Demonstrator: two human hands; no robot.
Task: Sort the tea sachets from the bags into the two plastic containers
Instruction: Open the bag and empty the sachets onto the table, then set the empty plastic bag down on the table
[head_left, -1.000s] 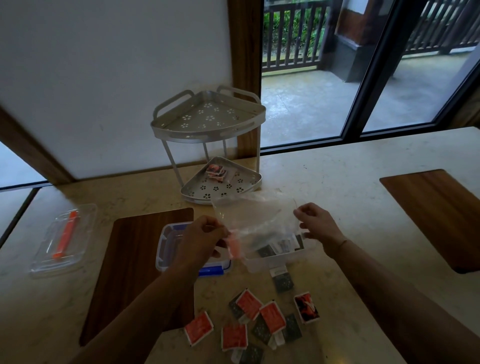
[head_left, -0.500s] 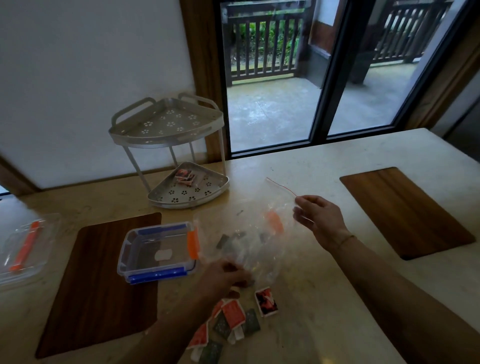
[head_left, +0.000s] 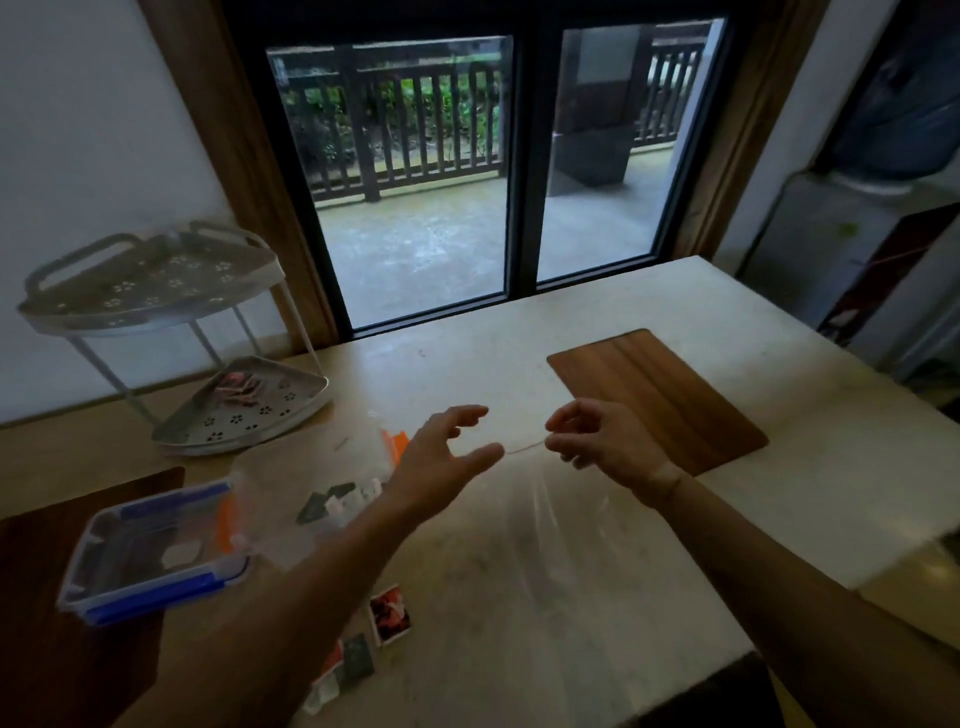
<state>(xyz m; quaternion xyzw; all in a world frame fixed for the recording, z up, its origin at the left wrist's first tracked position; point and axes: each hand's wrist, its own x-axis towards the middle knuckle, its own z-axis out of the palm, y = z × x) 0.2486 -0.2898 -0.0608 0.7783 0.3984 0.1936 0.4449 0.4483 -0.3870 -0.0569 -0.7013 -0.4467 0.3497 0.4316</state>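
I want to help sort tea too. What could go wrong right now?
1. The clear bag still holding sachets lies half over the blue-clipped container; pulling it might spill them.
2. Loose sachets lie near the table's near edge by the left arm, so a sweep might knock them off.

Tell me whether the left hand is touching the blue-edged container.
Apart. The head view shows the left hand raised, fingers spread, with bare tabletop between it and the blue-edged container.

My left hand centre, right hand at 3 o'clock of it. Bag at 8, container beyond at 8. Rack at 10. Loose sachets at 6.
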